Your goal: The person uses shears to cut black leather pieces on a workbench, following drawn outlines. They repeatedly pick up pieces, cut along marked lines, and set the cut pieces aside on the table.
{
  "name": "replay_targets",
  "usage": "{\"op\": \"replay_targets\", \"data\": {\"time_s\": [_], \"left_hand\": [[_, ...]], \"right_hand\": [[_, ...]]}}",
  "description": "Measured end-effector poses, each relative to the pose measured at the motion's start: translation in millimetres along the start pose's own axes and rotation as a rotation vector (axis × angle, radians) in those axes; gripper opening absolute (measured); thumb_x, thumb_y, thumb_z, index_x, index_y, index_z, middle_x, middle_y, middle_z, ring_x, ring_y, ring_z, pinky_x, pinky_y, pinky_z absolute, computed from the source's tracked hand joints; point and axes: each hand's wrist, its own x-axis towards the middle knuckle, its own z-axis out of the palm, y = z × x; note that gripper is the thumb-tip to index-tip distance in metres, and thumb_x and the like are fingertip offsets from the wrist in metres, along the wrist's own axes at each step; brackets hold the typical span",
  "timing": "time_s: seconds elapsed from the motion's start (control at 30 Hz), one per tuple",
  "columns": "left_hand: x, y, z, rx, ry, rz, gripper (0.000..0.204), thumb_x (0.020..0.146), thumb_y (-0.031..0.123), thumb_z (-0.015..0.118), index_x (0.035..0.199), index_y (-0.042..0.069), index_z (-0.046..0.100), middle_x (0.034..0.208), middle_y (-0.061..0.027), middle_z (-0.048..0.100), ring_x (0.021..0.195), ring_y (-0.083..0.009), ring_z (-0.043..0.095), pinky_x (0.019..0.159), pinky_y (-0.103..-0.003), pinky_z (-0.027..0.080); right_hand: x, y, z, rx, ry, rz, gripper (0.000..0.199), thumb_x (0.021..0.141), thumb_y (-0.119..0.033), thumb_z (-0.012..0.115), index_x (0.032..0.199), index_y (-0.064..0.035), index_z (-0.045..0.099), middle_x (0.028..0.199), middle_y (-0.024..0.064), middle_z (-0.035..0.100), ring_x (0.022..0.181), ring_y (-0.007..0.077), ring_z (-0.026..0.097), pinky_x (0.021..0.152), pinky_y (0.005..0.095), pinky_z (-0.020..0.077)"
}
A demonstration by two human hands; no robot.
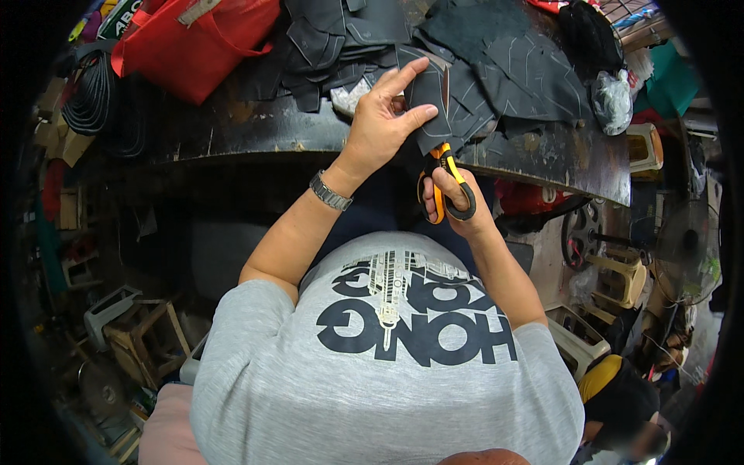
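yellow-and-black scissors (445, 160) fill the right hand (482, 211), aimed forward into a dark piece (430, 139) by the near edge of the tabletop (256, 133), where the left hand (376, 124) lays parted thumb and forefinger, any grip beneath impossible to tell, so a slipping piece could bring blades onto that thumb, forearms converging, dark sheets (527, 85) heaped beyond.

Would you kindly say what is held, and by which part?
The right hand holds scissors by the handles; the left hand touches a dark sheet near its left edge, grip unclear.
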Motion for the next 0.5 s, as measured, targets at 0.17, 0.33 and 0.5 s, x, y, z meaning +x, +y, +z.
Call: {"op": "replay_targets", "data": {"time_s": [0.17, 0.33, 0.5], "left_hand": [[14, 8, 1, -0.002, 0.014, 0.012, 0.062, 0.084, -0.006, 0.069, 0.141, -0.001, 0.046, 0.125, -0.0057, 0.052, 0.102, -0.0125, 0.062, 0.088, -0.024, 0.055], [25, 10, -1, -0.036, 0.02, -0.014, 0.063, 0.084, -0.005, 0.07, 0.142, 0.0, 0.044, 0.133, -0.0071, 0.05, 0.107, -0.0124, 0.06, 0.091, -0.025, 0.054], [33, 13, -2, -0.027, 0.029, 0.002, 0.063, 0.083, -0.006, 0.07, 0.141, -0.002, 0.045, 0.127, -0.0062, 0.052, 0.102, -0.0112, 0.061, 0.086, -0.023, 0.054]], "right_hand": [[14, -19, -2, -0.021, -0.002, -0.021, 0.043, 0.086, -0.046, 0.071, 0.075, -0.0062, 0.058, 0.063, 0.003, 0.055, 0.051, 0.0109, 0.055, 0.046, 0.0237, 0.0446], [23, -27, 1, -0.027, 0.04, -0.009, 0.039, 0.085, -0.04, 0.074, 0.073, -0.0076, 0.057, 0.062, 0.0017, 0.055, 0.051, 0.01, 0.054, 0.045, 0.024, 0.0444], [22, -38, 3, -0.113, 0.103, -0.007, 0.039, 0.085, -0.039, 0.075, 0.071, -0.0076, 0.056, 0.06, 0.0017, 0.054, 0.047, 0.0098, 0.052, 0.041, 0.0232, 0.0418]]}}
